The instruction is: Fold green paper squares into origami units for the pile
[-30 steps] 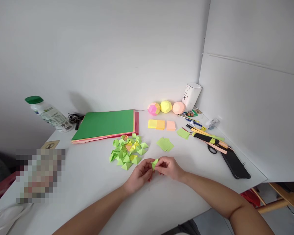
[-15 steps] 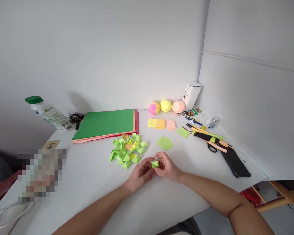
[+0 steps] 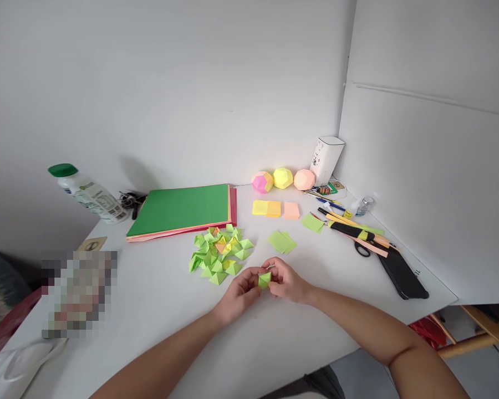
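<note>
A small folded piece of green paper (image 3: 265,280) is held between both hands above the white table. My left hand (image 3: 242,291) pinches its left side with thumb and fingers. From the other side, my right hand (image 3: 286,281) grips the right edge, fingers curled. Left of the hands lies a pile of folded paper pieces (image 3: 211,257), mostly light green with a few yellow and orange ones. Just beyond my right hand rest flat green paper squares (image 3: 281,242), and another small green stack (image 3: 312,223) sits farther right.
Behind the pile are stacked coloured sheets (image 3: 183,208). Three paper balls (image 3: 283,178) line the wall behind yellow and orange notes (image 3: 266,208). At right lie a cutter (image 3: 349,230), scissors (image 3: 362,249) and a black phone (image 3: 403,274). A bottle (image 3: 91,197) stands at left.
The green paper piece has turned slightly in my fingers, now showing a more pointed, triangular face. Both hands stay in nearly the same place; the camera view has shifted slightly.
</note>
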`<state>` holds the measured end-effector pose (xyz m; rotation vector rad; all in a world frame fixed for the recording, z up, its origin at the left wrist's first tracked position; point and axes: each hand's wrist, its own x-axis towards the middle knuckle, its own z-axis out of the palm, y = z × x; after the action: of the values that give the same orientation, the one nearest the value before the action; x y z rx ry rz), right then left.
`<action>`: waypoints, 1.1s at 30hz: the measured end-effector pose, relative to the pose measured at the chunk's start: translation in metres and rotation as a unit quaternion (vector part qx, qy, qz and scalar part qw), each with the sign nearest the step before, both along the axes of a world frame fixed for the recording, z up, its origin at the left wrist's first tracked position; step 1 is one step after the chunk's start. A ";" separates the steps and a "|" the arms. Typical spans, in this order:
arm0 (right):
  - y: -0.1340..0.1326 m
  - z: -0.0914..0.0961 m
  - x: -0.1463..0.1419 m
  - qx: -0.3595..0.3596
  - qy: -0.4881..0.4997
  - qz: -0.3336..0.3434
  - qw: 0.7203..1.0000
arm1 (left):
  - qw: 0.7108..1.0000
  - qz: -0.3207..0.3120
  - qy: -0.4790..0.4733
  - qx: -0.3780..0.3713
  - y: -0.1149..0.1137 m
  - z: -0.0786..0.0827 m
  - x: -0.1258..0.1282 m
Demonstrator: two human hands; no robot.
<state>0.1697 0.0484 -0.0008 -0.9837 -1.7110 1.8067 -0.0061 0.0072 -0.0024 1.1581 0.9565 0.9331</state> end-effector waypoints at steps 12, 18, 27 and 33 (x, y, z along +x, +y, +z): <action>0.005 -0.004 0.005 0.276 0.022 0.006 0.961 | 0.999 0.015 0.004 -0.033 0.002 0.000 -0.002; 0.004 -0.002 0.005 0.213 -0.004 0.000 0.977 | 0.999 0.027 0.011 -0.039 0.002 0.003 0.001; 0.005 0.000 0.008 0.092 0.003 0.021 0.996 | 0.998 0.036 -0.002 -0.042 0.005 0.004 0.001; 0.005 -0.003 0.007 0.070 0.006 -0.011 0.997 | 0.996 0.058 -0.028 -0.055 0.008 0.000 0.000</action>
<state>0.1770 0.0538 -0.0034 -0.9278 -1.7871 1.6503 -0.0063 0.0151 -0.0027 0.9875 1.0264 0.9885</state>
